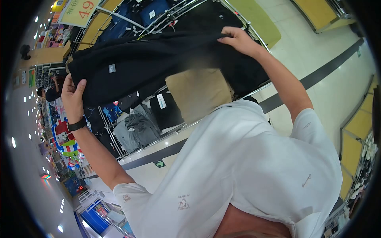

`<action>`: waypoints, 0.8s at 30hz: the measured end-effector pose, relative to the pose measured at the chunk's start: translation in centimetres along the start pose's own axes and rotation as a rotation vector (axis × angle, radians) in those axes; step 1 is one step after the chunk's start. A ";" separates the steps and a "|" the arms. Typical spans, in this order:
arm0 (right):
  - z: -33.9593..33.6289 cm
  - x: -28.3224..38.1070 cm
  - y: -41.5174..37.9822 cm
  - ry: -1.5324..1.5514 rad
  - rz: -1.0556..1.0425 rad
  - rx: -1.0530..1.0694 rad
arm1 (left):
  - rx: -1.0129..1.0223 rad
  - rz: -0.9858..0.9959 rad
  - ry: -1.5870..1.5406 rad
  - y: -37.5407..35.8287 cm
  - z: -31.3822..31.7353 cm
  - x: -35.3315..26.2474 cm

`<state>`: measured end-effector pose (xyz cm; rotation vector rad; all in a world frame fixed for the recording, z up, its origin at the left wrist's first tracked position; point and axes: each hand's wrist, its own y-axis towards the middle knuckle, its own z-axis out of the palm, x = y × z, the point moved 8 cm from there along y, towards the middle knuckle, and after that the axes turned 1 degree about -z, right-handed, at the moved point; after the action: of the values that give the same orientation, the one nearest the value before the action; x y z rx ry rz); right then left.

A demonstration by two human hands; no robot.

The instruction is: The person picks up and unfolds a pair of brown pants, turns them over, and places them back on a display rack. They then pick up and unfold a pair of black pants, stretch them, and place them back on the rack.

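Note:
A pair of black trousers (147, 59), as far as the shape shows, is stretched out sideways above the display rack. A small grey label (112, 68) is fixed near its left end. My left hand (73, 95), with a dark band on the wrist, grips that end, thumb on the near side. At the other side my right hand (238, 39) pinches the dark fabric between thumb and fingers. Below the cloth lie a folded khaki garment (198, 93), closest to my body, and a rumpled grey garment (139, 125). Part of the rack is hidden behind the trousers.
The metal-railed rack (170, 133) holds several folded clothes, some with white tags. A yellow price sign (79, 12) reading 49 stands at the upper left. Tiled floor (309, 67) with a dark stripe runs to the right. Another person (51, 93) is at the far left.

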<state>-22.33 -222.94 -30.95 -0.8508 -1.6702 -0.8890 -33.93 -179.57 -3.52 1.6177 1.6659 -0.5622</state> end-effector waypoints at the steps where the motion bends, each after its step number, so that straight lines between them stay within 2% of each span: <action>1: -1.6 0.5 -0.5 -0.052 0.020 -0.040 | 0.026 0.009 -0.016 -0.2 0.8 -0.2; 2: -3.2 0.9 -1.1 -0.207 0.023 -0.084 | 0.072 0.017 0.002 -0.5 1.4 0.3; 3: -3.9 0.8 -2.0 -0.215 0.028 -0.083 | 0.074 0.016 -0.007 -1.2 1.8 0.8; 5: -5.4 2.4 -4.4 -0.394 -0.171 -0.166 | 0.067 0.026 0.214 -2.9 3.5 2.1; 6: -5.7 2.6 -6.0 -0.511 -0.294 -0.192 | 0.117 0.155 0.178 -3.7 5.8 1.9; 7: -5.5 1.9 -7.3 -0.590 -0.314 -0.137 | 0.167 0.285 0.141 -4.8 8.4 2.0; 9: -4.5 -1.3 -10.2 -0.710 -0.355 -0.067 | 0.156 0.358 0.239 -7.2 12.8 5.3; 11: -3.4 -7.1 -13.3 -0.807 -0.200 -0.034 | 0.102 0.377 0.336 -10.4 18.0 10.9; 12: -2.7 -9.4 -14.8 -0.814 -0.203 -0.027 | 0.096 0.368 0.351 -12.3 20.8 13.8; 14: -1.3 -15.4 -17.5 -0.839 -0.050 0.007 | 0.135 0.346 0.367 -15.7 26.1 19.0; 15: -0.6 -16.9 -18.7 -0.848 0.010 0.018 | 0.184 0.329 0.368 -17.5 28.4 20.9; 16: -0.3 -16.9 -19.0 -0.855 0.013 0.025 | 0.142 0.294 0.386 -18.9 29.7 22.1; 18: 0.1 -17.2 -19.1 -0.915 0.112 -0.021 | 0.061 0.187 0.413 -20.9 30.8 23.6; 19: 0.1 -17.2 -18.9 -0.920 0.113 -0.012 | 0.058 0.179 0.406 -21.5 31.1 23.9; 22: -0.4 -17.1 -18.8 -0.911 0.137 -0.038 | -0.033 -0.010 0.560 -22.8 30.3 25.0; 23: -0.8 -17.3 -19.0 -0.920 0.160 -0.054 | -0.038 -0.017 0.557 -23.4 30.5 25.6; 24: -1.0 -17.3 -19.0 -0.928 0.182 -0.070 | -0.089 -0.158 0.405 -24.5 30.4 28.3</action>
<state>-34.23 -234.88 -50.33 -1.5887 -2.2835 -0.4252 -49.98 -186.46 -48.48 1.6196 2.0960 -0.2389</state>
